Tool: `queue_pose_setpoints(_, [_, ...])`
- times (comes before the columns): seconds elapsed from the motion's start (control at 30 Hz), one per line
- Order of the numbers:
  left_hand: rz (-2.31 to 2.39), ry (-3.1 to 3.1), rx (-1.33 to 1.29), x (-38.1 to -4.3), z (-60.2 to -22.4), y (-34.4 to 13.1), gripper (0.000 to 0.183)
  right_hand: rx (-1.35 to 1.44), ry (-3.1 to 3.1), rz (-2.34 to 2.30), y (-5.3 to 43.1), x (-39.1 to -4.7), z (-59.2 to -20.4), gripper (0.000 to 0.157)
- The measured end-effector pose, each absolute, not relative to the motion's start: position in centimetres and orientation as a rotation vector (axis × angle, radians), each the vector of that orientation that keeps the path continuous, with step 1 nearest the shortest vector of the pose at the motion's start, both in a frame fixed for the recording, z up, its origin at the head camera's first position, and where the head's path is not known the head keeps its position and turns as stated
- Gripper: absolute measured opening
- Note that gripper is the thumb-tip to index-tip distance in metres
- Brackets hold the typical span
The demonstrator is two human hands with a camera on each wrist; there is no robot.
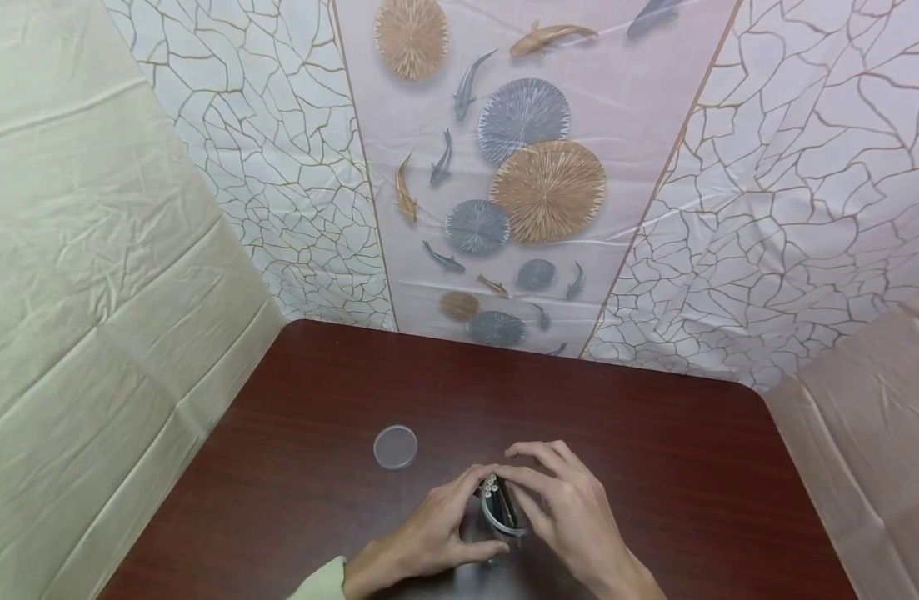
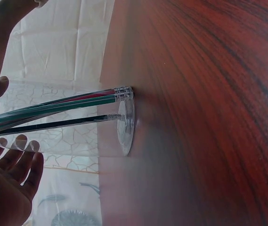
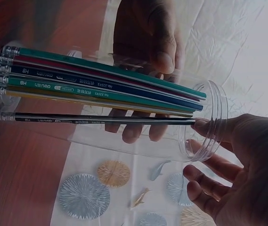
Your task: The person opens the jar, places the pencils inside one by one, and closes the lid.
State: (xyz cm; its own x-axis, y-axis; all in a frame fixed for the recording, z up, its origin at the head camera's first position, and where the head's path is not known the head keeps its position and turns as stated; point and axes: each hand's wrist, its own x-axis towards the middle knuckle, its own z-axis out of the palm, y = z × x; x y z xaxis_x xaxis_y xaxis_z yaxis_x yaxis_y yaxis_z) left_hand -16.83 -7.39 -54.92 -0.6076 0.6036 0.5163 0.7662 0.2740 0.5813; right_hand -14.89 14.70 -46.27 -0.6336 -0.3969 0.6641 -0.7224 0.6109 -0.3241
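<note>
A clear plastic jar (image 1: 504,531) stands upright on the table. My left hand (image 1: 438,518) grips its side, with the thumb on one side and the fingers wrapped round the other. Several HB pencils (image 3: 110,75), green, red, dark blue and yellow, lean together inside, metal-capped ends down. A black pencil (image 3: 77,119) stands a little apart from them in the jar. At the open mouth is my right hand (image 1: 571,498), its thumb tip by the black pencil's upper end. Its index finger reaches to the rim, a gap from the thumb, and the other fingers are loosely bent.
A round clear lid (image 1: 395,447) lies flat on the dark red wooden table (image 1: 317,392), left of and beyond the jar. Patterned cloth (image 1: 496,267) hangs behind the far table edge, with plain cloth at the left and right sides.
</note>
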Motion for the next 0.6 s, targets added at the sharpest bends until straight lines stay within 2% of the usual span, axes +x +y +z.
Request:
queue_pose_setpoints(0.27, [-1.237,-2.358,-1.270,-16.81,-54.89,-7.34,0.088,0.877,-2.273,0.833,15.06,-14.57,-46.06,0.017])
queue_pose_setpoints(0.5, [-1.260,-2.352,-1.268,-16.78,-54.84,-7.29,0.091,0.929,-2.279,0.778,15.52,-14.10,-45.73,0.022])
queue_pose_setpoints(0.6, [-1.267,-2.349,-1.269,-16.79,-54.88,-7.28,0.093,0.939,-2.271,0.760,15.62,-13.97,-45.66,0.014])
